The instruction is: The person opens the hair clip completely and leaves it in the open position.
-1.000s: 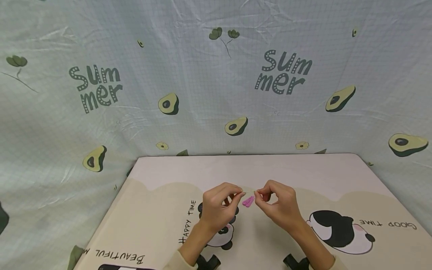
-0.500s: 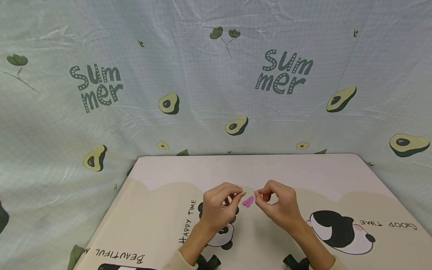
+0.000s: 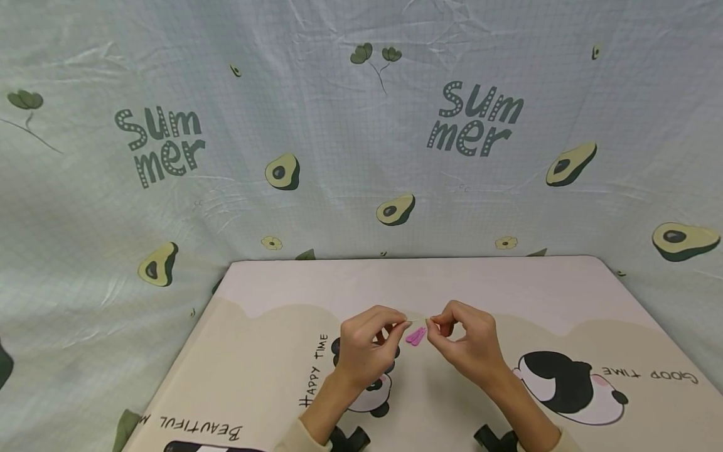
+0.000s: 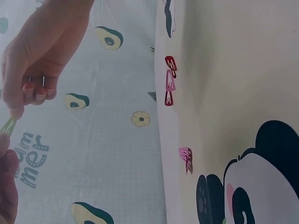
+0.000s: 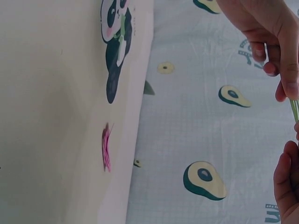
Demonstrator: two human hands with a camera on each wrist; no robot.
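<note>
Green strip (image 4: pixel 8 126): pinched at both ends, slip risk

Head: left hand (image 3: pixel 367 342) and right hand (image 3: pixel 469 342) each pinch one end, lower centre, near pink clips (image 3: pixel 416 337). Uneven pull could pop it loose. Versus one second ago: grip essentially unchanged.
Left wrist: strip at left edge; red clip (image 4: pixel 169 60) upper centre.
Right wrist: strip at right edge, partly cropped.
</note>
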